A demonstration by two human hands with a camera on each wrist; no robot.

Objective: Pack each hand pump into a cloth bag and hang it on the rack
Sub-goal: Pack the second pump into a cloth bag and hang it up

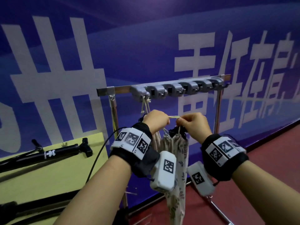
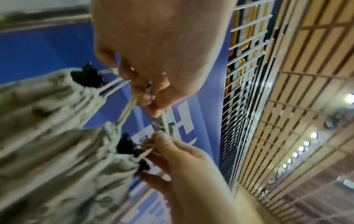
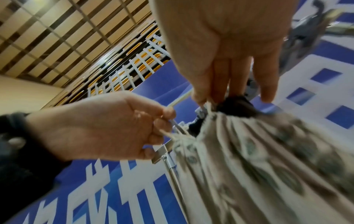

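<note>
Patterned cloth bag (image 1: 174, 153) held up in front of rack (image 1: 162, 88), below its grey hooks (image 1: 158, 92). Long axis vertical, gathered mouth up, black pump handle (image 1: 177, 131) seen poking from mouth. Drawstring (image 1: 174, 117) stretched level between hands. Left hand (image 1: 156, 121) curled, cord pinched at left end. Right hand (image 1: 193, 125) curled, cord pinched at right end, just above bag mouth. Second bag (image 2: 38, 94) hung by cords from leftmost hook, partly hidden behind left hand. Unpacked black hand pump (image 1: 48, 154) laid lengthwise on yellow table (image 1: 48, 179), near left.
</note>
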